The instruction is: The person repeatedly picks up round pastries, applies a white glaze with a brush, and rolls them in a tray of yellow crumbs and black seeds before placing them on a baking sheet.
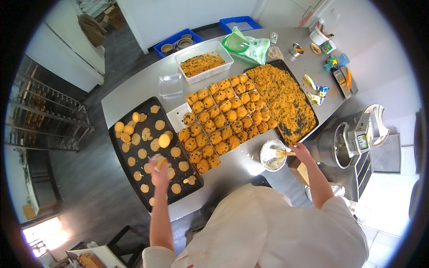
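Observation:
My left hand is over the black baking tray at the left, its fingers closed on a small yellow cake, somewhat blurred. Flat pale rounds and several thicker golden cakes lie on that tray. My right hand grips the wooden handle of a spatula, whose head rests in a metal bowl of white cream at the table's near edge. Between the hands, dark-flecked orange balls stand grouped in clear boxes. One white box at their left end holds a single ball.
Beyond the boxes are a plastic tub of orange crumbly filling, a clear lid and a green-white bag. A second black tray bears loose orange crumbs. A stand mixer is at right, a wheeled rack at far left.

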`<state>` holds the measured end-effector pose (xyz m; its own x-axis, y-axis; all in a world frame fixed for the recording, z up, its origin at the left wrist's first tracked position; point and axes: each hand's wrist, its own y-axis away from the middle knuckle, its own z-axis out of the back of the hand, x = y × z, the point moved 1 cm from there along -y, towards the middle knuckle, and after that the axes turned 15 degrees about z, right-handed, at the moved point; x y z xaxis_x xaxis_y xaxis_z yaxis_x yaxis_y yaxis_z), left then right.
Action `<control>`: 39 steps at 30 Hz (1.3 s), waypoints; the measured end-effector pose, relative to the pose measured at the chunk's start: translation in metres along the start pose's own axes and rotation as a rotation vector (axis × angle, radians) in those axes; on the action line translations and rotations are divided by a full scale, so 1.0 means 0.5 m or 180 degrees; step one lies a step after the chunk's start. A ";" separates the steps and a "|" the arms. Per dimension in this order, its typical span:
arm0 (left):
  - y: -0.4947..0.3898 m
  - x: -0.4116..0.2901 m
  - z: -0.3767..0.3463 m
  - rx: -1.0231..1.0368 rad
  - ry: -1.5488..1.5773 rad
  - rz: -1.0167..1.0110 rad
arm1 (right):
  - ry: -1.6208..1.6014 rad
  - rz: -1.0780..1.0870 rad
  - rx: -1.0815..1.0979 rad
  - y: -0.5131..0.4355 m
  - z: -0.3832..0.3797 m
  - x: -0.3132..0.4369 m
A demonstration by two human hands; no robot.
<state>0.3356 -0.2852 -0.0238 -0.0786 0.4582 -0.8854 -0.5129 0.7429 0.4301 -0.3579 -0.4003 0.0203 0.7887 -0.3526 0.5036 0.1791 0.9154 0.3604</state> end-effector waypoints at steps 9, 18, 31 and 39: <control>0.220 0.068 -0.388 0.1789 0.0491 0.1669 | 0.1006 0.0538 0.0559 0.038 0.004 0.008; 0.298 0.049 -0.648 0.1689 -0.1268 0.1493 | -0.0684 0.0909 0.0263 0.075 -0.092 0.066; 0.385 0.030 -0.778 0.1732 -0.3144 0.0466 | -0.2194 0.0652 0.0501 0.067 -0.238 0.012; 0.402 0.071 -0.780 0.1706 -0.3003 0.0469 | -0.3916 -0.0515 0.0946 0.038 -0.197 -0.013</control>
<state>-0.1038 -0.3098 -0.0378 0.6950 0.5794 -0.4257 -0.0956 0.6613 0.7440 -0.3016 -0.3615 -0.0532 -0.3209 -0.5481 0.7724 -0.0418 0.8230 0.5665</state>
